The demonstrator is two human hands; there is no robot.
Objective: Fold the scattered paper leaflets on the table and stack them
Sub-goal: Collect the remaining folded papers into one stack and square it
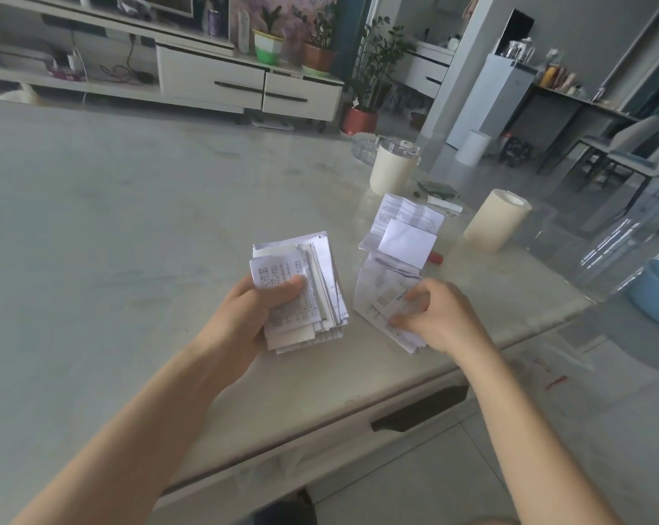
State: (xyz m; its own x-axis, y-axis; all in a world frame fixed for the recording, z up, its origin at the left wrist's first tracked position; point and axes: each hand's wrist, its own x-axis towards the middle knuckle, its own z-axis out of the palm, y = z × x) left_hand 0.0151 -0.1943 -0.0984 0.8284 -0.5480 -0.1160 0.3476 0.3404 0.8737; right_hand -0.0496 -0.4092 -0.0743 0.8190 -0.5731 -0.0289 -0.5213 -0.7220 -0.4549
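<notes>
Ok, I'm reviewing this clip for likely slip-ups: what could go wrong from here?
The stack in the left hand is fanned and uneven, so sheets could slip out. The leaflet pinched by the right hand lies close to the edge of the table and might slide off. The unfolded leaflets behind it sit crumpled, so they may be easy to knock aside.
</notes>
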